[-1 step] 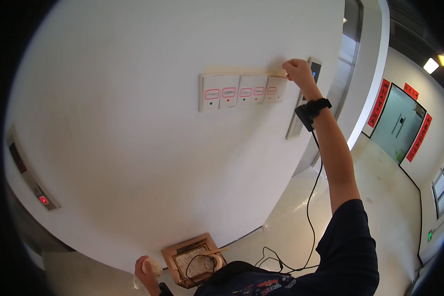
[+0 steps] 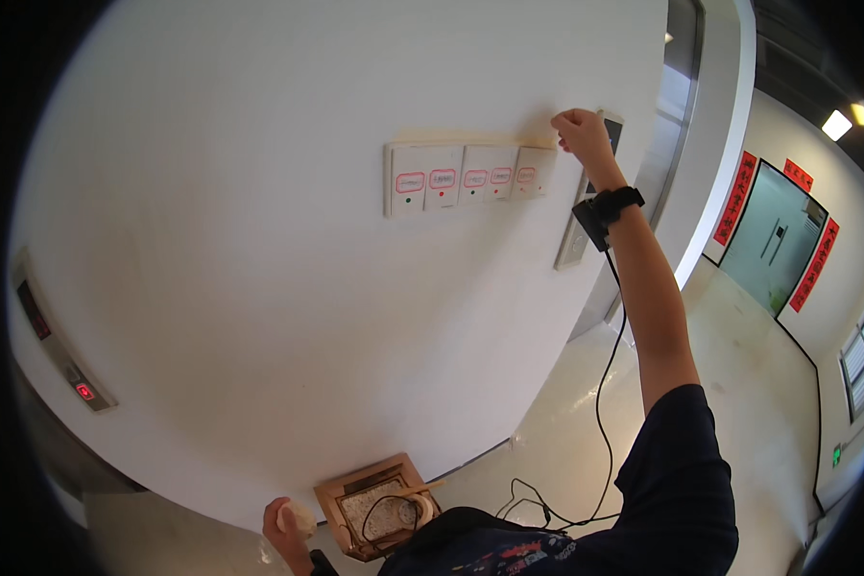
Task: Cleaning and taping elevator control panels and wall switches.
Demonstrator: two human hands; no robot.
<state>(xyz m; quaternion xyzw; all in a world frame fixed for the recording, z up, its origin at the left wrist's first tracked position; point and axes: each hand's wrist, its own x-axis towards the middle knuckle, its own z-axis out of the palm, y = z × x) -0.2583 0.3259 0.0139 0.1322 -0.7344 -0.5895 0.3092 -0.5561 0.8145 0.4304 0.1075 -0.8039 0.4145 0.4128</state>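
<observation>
My right hand [image 2: 582,134] is raised against the white wall, its fingers curled together beside the upper right corner of a row of white wall switches [image 2: 444,180]. What the fingers hold, if anything, is hidden. The switches carry small red-framed labels, and a pale yellow strip [image 2: 451,136] runs along their top edge. Low at the left, my left hand [image 2: 283,535] grips a rounded cream-coloured thing [image 2: 300,520] whose kind I cannot make out. Next to it is a brown frame-sided tray or box [image 2: 333,494] with a speckled inside and a pale ring-shaped thing [image 2: 419,513].
A lift call panel [image 2: 573,240] sits on the wall behind my right wrist, and another panel [image 2: 67,360] with a red light is far left. A black cable [image 2: 600,408] hangs from my wrist band to the floor. A glass door [image 2: 773,235] with red banners stands farther right.
</observation>
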